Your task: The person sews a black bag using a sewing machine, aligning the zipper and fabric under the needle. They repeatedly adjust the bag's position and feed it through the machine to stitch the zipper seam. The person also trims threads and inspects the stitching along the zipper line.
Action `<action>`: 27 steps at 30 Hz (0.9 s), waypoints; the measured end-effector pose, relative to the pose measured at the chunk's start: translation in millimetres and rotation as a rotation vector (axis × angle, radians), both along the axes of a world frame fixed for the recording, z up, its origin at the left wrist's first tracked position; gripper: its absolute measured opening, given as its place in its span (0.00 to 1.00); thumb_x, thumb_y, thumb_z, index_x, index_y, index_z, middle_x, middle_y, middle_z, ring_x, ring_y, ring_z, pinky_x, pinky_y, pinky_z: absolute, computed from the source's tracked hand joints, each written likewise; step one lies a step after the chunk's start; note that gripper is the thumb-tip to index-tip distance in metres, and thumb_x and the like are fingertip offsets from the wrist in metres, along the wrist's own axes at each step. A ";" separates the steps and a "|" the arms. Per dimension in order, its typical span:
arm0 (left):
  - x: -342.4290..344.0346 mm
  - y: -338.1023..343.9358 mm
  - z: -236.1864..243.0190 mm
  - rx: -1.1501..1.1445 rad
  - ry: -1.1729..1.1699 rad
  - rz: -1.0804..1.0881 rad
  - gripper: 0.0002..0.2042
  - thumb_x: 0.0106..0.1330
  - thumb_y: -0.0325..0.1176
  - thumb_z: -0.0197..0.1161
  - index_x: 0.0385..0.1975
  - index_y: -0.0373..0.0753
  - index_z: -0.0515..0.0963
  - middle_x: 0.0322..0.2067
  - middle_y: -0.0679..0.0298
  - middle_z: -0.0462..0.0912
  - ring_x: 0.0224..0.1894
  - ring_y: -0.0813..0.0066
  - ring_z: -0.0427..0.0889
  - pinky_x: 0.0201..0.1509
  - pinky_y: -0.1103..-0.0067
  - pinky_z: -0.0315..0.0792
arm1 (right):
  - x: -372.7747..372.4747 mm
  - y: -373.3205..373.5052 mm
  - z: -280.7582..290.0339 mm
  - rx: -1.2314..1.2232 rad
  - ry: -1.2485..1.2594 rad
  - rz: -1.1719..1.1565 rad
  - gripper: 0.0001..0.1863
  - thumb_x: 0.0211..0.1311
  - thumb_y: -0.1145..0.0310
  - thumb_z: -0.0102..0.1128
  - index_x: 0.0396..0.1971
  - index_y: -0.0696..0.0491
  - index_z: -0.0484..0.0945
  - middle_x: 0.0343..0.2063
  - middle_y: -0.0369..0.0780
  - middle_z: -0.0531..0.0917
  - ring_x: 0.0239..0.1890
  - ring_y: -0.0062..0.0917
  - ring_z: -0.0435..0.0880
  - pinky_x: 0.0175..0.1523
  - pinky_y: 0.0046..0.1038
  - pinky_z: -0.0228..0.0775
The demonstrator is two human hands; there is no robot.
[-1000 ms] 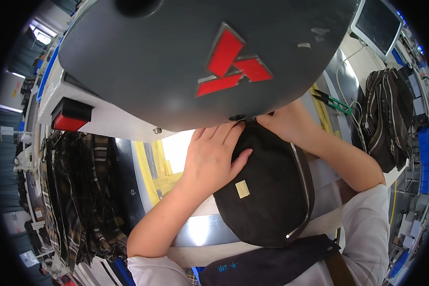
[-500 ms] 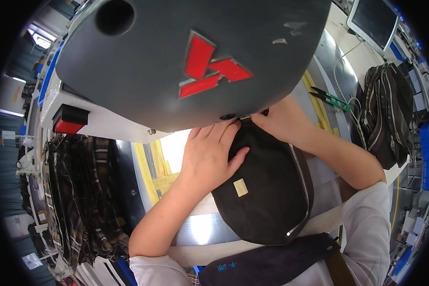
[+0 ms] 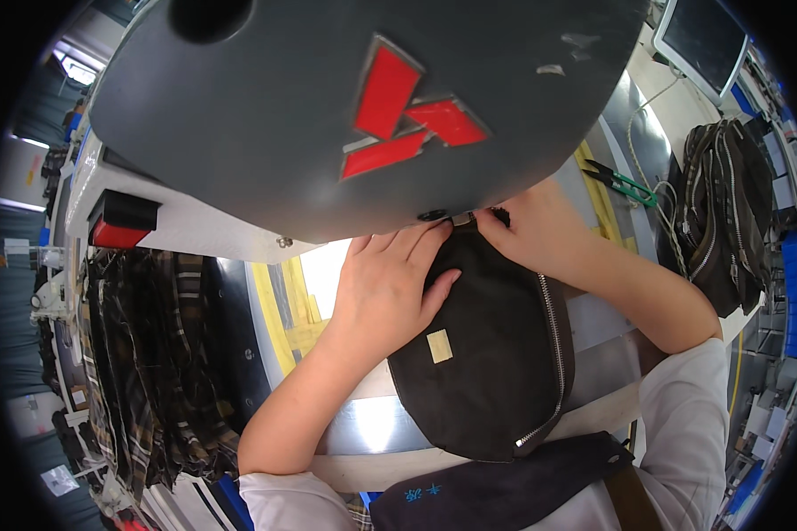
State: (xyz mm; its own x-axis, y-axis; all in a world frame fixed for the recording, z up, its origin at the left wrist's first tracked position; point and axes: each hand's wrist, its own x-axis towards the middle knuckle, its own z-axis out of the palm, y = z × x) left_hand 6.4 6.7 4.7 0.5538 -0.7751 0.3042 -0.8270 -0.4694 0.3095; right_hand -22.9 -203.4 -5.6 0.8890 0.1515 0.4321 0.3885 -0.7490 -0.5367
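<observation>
A dark brown fabric bag piece [image 3: 487, 354] lies on the work surface, its far end under the dark grey head of what looks like a sewing machine [image 3: 274, 133]. A metal zipper [image 3: 555, 354] curves down its right side, and a small pale yellow patch [image 3: 439, 347] sits on its face. My left hand [image 3: 390, 279] rests flat along the bag's upper left edge, fingers stretched toward the machine and thumb apart. At the far right edge, my right hand [image 3: 540, 230] is closed, pinching dark material at the bag's end; some of its fingertips are hidden.
Plaid fabric pieces [image 3: 150, 372] hang in a pile at the left. On the right lie green-handled thread snips [image 3: 622, 183], a pale cord [image 3: 670, 226] and a stack of dark zippered pieces [image 3: 724, 212]. A white-framed screen [image 3: 700, 44] stands at the far right.
The bag's near end has swung slightly to the left, and its zipper end with it. Both hands stay near the machine, the right shifted a little. The whole view has moved slightly.
</observation>
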 end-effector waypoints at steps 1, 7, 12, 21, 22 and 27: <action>0.0 -0.3 0.4 -0.003 0.001 -0.002 0.20 0.53 0.34 0.69 0.47 0.38 0.76 0.52 0.63 0.78 0.53 0.61 0.77 0.57 0.68 0.68 | -0.2 -0.1 -0.7 -0.012 -0.020 0.003 0.04 0.53 0.77 0.57 0.27 0.54 0.81 0.30 0.38 0.78 0.29 0.35 0.81 0.35 0.35 0.72; 0.4 0.1 -2.4 -0.018 0.002 -0.001 0.20 0.53 0.34 0.69 0.46 0.37 0.76 0.52 0.63 0.78 0.53 0.61 0.77 0.57 0.68 0.67 | 0.3 2.4 2.6 0.115 0.078 -0.041 0.04 0.55 0.77 0.57 0.27 0.57 0.80 0.31 0.40 0.78 0.28 0.34 0.80 0.35 0.32 0.72; 0.3 -0.1 -2.2 -0.014 0.003 0.001 0.19 0.54 0.34 0.68 0.46 0.37 0.77 0.52 0.63 0.78 0.54 0.61 0.76 0.58 0.68 0.67 | 4.9 -1.1 7.2 0.243 0.292 -0.062 0.04 0.57 0.75 0.57 0.27 0.58 0.80 0.31 0.42 0.78 0.27 0.34 0.79 0.35 0.31 0.71; 0.0 0.4 -2.8 -0.008 0.014 0.007 0.19 0.53 0.34 0.69 0.46 0.37 0.77 0.52 0.63 0.77 0.54 0.61 0.76 0.58 0.67 0.67 | -2.0 0.6 3.6 -0.101 -0.087 0.000 0.04 0.51 0.77 0.58 0.27 0.53 0.81 0.32 0.37 0.79 0.37 0.33 0.79 0.37 0.33 0.74; -0.2 0.6 -2.9 -0.006 0.018 0.009 0.19 0.53 0.34 0.69 0.45 0.37 0.77 0.52 0.63 0.77 0.54 0.61 0.76 0.58 0.67 0.67 | -3.5 0.8 3.7 -0.129 -0.095 0.012 0.04 0.50 0.77 0.59 0.26 0.53 0.81 0.33 0.36 0.79 0.39 0.32 0.79 0.38 0.33 0.74; -0.6 0.6 -3.7 -0.013 0.035 0.018 0.20 0.53 0.33 0.69 0.46 0.37 0.77 0.52 0.61 0.77 0.54 0.60 0.76 0.59 0.67 0.67 | -2.9 2.0 1.5 -0.260 -0.223 0.078 0.07 0.44 0.77 0.61 0.26 0.53 0.80 0.35 0.35 0.79 0.43 0.30 0.79 0.44 0.33 0.75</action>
